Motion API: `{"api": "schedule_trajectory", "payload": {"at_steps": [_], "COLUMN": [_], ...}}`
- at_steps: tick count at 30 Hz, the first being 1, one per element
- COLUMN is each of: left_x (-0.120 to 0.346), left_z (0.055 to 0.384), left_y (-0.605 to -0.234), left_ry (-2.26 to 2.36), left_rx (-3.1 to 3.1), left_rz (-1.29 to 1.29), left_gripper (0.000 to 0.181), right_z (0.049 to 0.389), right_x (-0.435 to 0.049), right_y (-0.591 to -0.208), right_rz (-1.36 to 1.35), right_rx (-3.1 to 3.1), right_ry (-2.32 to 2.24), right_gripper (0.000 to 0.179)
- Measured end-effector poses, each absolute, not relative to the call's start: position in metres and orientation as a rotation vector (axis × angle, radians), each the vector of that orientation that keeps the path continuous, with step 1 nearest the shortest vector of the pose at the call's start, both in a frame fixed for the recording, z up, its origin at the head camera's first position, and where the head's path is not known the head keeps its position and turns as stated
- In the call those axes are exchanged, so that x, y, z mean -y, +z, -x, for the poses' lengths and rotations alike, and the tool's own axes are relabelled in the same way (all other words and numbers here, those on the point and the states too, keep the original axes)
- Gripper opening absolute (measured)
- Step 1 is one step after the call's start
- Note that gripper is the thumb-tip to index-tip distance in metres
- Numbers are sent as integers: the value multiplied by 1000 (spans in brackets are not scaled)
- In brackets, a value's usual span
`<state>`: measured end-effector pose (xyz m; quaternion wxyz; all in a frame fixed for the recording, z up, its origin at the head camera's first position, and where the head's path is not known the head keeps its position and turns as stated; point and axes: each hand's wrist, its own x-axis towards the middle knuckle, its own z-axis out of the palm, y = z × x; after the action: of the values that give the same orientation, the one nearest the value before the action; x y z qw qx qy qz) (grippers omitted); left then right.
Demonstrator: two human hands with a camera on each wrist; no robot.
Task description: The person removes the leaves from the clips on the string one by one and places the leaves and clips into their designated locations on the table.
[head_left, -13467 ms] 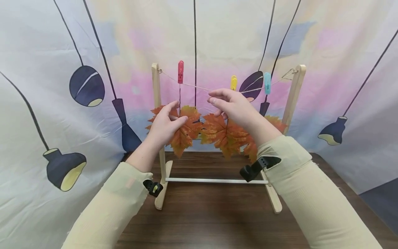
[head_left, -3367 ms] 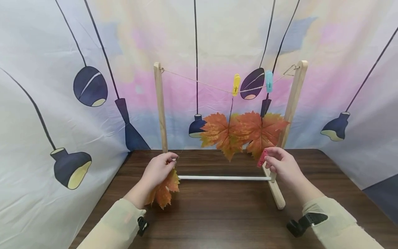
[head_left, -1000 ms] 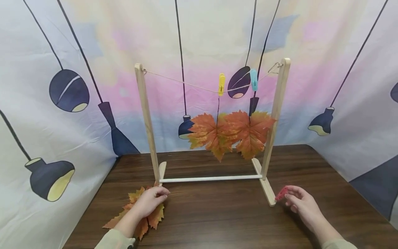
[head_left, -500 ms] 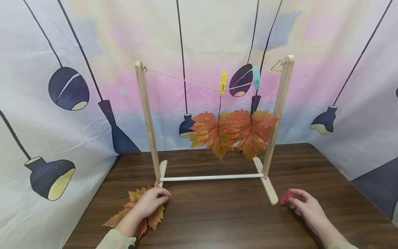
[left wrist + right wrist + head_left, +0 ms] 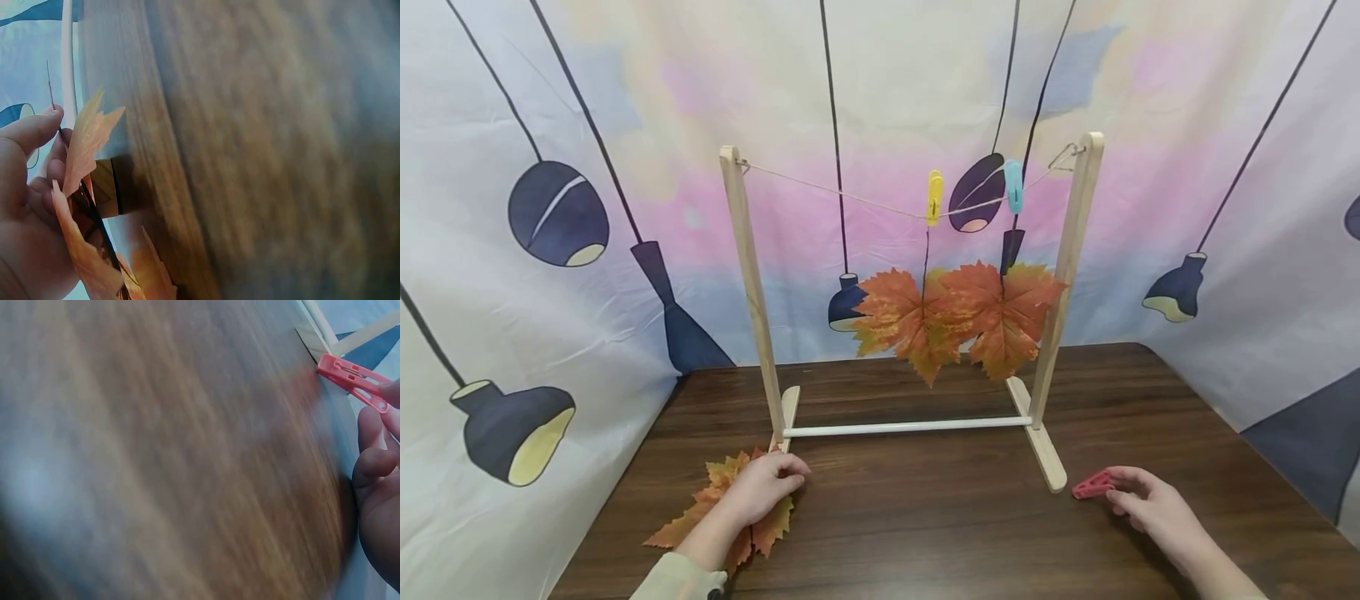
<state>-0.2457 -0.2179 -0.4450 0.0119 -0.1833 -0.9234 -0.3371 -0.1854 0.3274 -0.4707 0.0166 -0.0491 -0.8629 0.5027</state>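
Observation:
At the table's left, my left hand pinches an orange maple leaf by its stem. The left wrist view shows the thin dark stem poking up past thumb and finger, with leaf lobes beside the palm. My right hand, on the right, holds a red clothespin by one end, its other end pointing left, low by the rack's right foot. On the string, a yellow clothespin holds a second leaf by its stem, and a light-blue clothespin is above a third leaf.
The wooden rack has a left post, a right post and a white rod low between them. Its right foot reaches forward across the brown table. A printed cloth hangs behind.
The red clothespin and its leaf have come off the string's left part and down to the table's two sides. Lately the right hand has tipped the clothespin flatter; the left hand stays put.

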Motion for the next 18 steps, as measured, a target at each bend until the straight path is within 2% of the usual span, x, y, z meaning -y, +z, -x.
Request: {"api": "schedule_trajectory", "payload": {"at_steps": [18], "left_x": [221], "left_z": [245], "left_y": [-446], "left_ry": [-1097], "left_rx": [2882], "left_rz": [577], "left_gripper": [7], "right_z": [178], "right_x": [-342], "right_y": [-469], "right_rz": [-85], "right_rx": [2930], "right_ry": [1185], "right_gripper": [44]}}
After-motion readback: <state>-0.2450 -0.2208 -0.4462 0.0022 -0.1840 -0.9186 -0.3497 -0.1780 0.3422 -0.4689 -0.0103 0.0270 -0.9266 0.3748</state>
